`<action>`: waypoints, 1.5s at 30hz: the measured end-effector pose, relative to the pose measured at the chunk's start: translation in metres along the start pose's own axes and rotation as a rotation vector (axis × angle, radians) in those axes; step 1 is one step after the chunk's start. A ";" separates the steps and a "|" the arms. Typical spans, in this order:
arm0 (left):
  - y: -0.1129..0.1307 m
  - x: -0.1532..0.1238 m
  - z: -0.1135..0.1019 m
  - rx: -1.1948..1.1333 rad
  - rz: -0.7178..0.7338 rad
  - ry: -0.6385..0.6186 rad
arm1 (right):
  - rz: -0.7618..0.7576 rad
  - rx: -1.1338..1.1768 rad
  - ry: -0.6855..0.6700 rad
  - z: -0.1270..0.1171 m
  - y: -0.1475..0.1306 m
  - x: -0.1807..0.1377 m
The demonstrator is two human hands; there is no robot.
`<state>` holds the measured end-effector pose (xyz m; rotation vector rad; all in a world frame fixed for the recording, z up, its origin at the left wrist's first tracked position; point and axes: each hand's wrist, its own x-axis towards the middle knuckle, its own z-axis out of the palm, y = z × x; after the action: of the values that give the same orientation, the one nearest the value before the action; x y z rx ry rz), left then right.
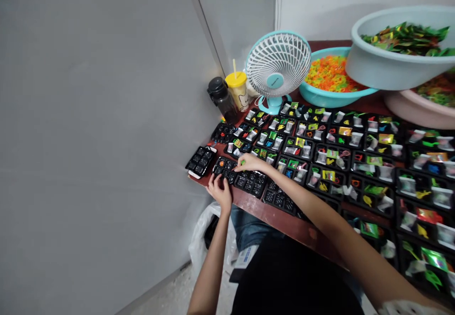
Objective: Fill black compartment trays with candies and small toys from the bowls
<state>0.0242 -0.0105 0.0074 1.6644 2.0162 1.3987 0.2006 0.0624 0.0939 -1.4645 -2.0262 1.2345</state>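
My left hand rests at the front edge of a black compartment tray, fingers apart and touching its rim. One small orange piece lies in that tray. Above the tray's right side, my right hand is closed in a pinch. A small green plastic piece shows at its fingertips; its exact shape is too small to make out. Right of this tray are more black trays with bare compartments. Left of it sits a stack of black trays.
Many filled trays with sachets and coloured plastic pieces cover the table. Behind them stand a dark bottle, a yellow-lidded cup, a fan, a turquoise basin and a pale basin. A grey wall borders the left.
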 end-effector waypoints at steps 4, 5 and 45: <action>0.001 0.001 0.000 0.002 0.004 0.011 | 0.030 -0.019 0.071 0.006 0.002 0.003; 0.002 0.001 0.000 0.002 0.003 0.013 | 0.040 0.013 0.075 0.006 0.002 0.003; 0.002 0.003 0.000 -0.083 0.018 0.038 | 0.109 -0.188 0.078 -0.023 0.031 -0.121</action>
<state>0.0248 -0.0083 0.0104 1.6371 1.9392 1.5099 0.2835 -0.0326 0.1057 -1.7026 -2.0813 1.0325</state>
